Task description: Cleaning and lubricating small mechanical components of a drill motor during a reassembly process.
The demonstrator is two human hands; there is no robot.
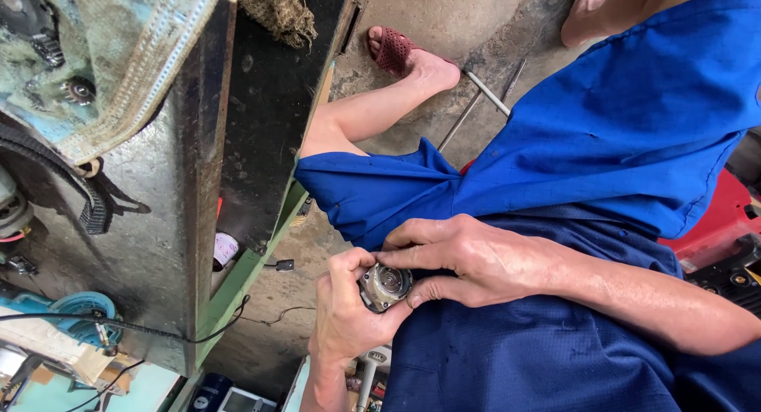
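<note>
Both my hands hold a small round metal part with a bearing-like centre, in front of my blue clothing. My left hand comes up from the bottom edge and cups the part from below and behind. From the right, my right hand reaches in, with fingers laid over the top of the part and the thumb pressed against its side. The far side of the part is hidden by my fingers.
A dark, greasy metal workbench fills the left, with a black toothed belt and small parts on it. My foot in a red sandal rests on the concrete floor beside thin metal rods. A red object lies at the right.
</note>
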